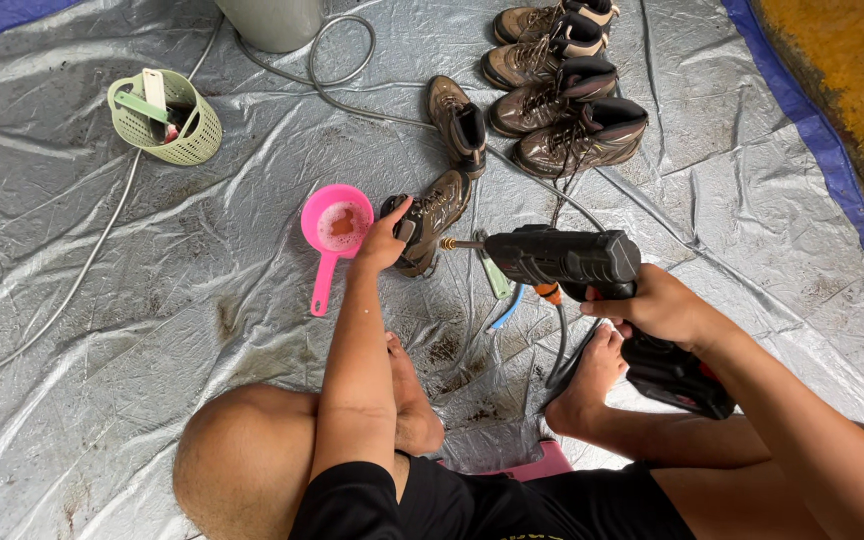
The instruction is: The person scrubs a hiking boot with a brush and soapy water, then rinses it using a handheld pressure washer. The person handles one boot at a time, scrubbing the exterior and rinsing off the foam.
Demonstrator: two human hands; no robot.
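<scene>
Right hand (657, 305), at four o'clock of centre, fingers clamped around grip of black spray gun (567, 258), brass nozzle aimed toward nine o'clock at brown boot (430, 217). Left hand (384, 243) just beyond, fingers curled over boot's heel end, boot lying on its side on grey tarp (152, 330). Pink ladle (335, 228) touching tarp at nine o'clock of boot. Farther off, one lone boot (457, 122) at twelve o'clock; four boots (562, 85) bunched at one o'clock; green basket (165, 118) at ten o'clock.
</scene>
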